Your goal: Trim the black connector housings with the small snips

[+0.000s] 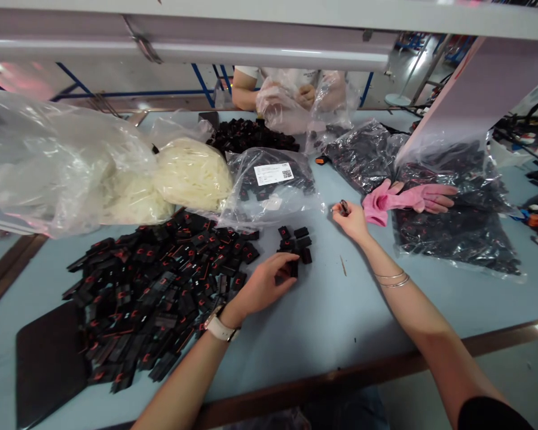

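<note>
My left hand (269, 280), with a white-strapped watch at the wrist, curls its thumb and fingers around a black plastic connector (295, 269) at table height. Just beyond those fingers lies a small group of similar black connectors (303, 242), some with red parts. To the left spreads a big loose heap of black connectors (161, 286) with red clips. My right hand (353, 224) is closed in a pinch on a small dark piece (343, 207), too small to make out its kind. It is beside a pink glove (379, 203).
A labelled clear bag of black parts (273, 173) and a bag of pale strips (192, 173) stand behind the heap. Bagged black parts (457, 239) lie right. A black tray (49, 364) is front left. Across the table, a person's hands (305, 95) hold a clear bag.
</note>
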A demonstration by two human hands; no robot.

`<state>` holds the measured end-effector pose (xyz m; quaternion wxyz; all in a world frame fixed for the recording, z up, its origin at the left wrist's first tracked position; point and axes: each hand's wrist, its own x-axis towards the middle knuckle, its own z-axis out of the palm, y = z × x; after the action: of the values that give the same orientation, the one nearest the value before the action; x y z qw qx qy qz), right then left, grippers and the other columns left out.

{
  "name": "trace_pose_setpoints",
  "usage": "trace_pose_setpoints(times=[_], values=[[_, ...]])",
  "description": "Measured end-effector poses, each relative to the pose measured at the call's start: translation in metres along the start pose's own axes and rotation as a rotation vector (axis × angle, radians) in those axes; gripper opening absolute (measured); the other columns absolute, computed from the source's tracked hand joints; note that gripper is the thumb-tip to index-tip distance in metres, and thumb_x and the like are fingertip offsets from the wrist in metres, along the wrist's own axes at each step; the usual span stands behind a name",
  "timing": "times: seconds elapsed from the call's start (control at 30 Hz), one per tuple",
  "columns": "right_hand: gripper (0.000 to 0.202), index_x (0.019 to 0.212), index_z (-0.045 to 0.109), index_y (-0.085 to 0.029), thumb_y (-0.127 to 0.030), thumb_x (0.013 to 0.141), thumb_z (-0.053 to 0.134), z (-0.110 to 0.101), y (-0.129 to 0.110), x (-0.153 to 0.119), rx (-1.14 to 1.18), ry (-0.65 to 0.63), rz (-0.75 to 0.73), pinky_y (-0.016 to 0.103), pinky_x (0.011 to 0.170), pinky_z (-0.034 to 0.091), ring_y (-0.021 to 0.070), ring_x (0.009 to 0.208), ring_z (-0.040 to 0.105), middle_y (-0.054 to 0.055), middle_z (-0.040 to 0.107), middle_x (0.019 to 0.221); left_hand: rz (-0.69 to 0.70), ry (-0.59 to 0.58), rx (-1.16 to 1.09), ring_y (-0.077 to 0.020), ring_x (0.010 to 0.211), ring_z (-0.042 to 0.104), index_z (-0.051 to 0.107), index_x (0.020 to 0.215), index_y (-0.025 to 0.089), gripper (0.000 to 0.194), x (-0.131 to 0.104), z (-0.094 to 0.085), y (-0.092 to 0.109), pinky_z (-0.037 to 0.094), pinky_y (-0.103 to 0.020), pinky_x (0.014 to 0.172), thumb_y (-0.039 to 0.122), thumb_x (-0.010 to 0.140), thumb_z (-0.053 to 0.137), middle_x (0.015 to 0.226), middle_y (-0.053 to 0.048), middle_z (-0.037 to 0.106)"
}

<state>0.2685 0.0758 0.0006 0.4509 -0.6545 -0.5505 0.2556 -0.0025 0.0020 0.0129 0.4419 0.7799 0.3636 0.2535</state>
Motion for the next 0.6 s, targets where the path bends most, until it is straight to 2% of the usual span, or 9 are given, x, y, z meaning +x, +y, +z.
trace_pose_setpoints(times=[0.1,0.23,0.33,0.43,0.5,0.6], values=[[0.029,0.083,0.067,-0.013,-0.031,0.07,0.049,0.004,-0.013,-0.008,0.097,-0.104,0.023,0.021,0.049,0.032,0.0083,0.05,0.037,-0.004,0.047,0.055,0.01,0.024,0.018,-0.0134,0.081,0.061,0.054,0.116,0.019,0.036,0.001,-0.001,0.001,0.057,-0.029,0.071,0.02,0.08,0.056,0.112,-0.009,0.056],[0.026,0.081,0.069,-0.013,-0.032,0.071,0.054,0.016,-0.034,-0.025,0.188,-0.352,0.001,0.021,0.049,0.031,0.0073,0.051,0.038,-0.004,0.05,0.057,0.018,0.032,0.053,-0.0122,0.078,0.06,0.058,0.108,0.018,0.031,0.002,-0.002,0.002,0.055,-0.027,0.071,0.021,0.077,0.059,0.11,-0.008,0.056],[0.024,0.079,0.069,-0.013,-0.033,0.067,0.061,0.025,-0.044,-0.038,0.244,-0.512,0.022,0.021,0.051,0.034,0.0072,0.052,0.041,-0.003,0.055,0.06,-0.041,0.108,0.08,-0.0119,0.068,0.058,0.061,0.087,0.017,0.016,0.002,-0.004,0.003,0.051,-0.024,0.063,0.027,0.075,0.064,0.086,-0.003,0.06],[0.023,0.078,0.068,-0.014,-0.033,0.067,0.064,0.027,-0.052,-0.046,0.276,-0.636,0.023,0.023,0.055,0.037,0.0079,0.054,0.045,-0.002,0.059,0.064,-0.165,0.209,-0.03,-0.0097,0.053,0.053,0.057,0.086,0.017,0.02,0.002,-0.007,0.004,0.044,-0.021,0.05,0.035,0.078,0.061,0.066,0.002,0.057],[0.023,0.082,0.068,-0.014,-0.032,0.071,0.062,0.027,-0.057,-0.05,0.282,-0.692,0.003,0.023,0.058,0.04,0.009,0.058,0.049,-0.001,0.062,0.068,-0.223,0.211,-0.133,-0.0083,0.046,0.049,0.056,0.086,0.017,0.024,0.003,-0.009,0.004,0.039,-0.019,0.045,0.04,0.082,0.055,0.059,0.005,0.052],[0.022,0.087,0.068,-0.015,-0.03,0.076,0.057,0.027,-0.062,-0.054,0.279,-0.72,-0.041,0.025,0.065,0.043,0.0111,0.067,0.055,0.001,0.065,0.077,-0.292,0.174,-0.225,-0.0075,0.041,0.045,0.057,0.076,0.015,0.034,0.004,-0.014,0.004,0.034,-0.019,0.04,0.049,0.083,0.051,0.05,0.006,0.046]])
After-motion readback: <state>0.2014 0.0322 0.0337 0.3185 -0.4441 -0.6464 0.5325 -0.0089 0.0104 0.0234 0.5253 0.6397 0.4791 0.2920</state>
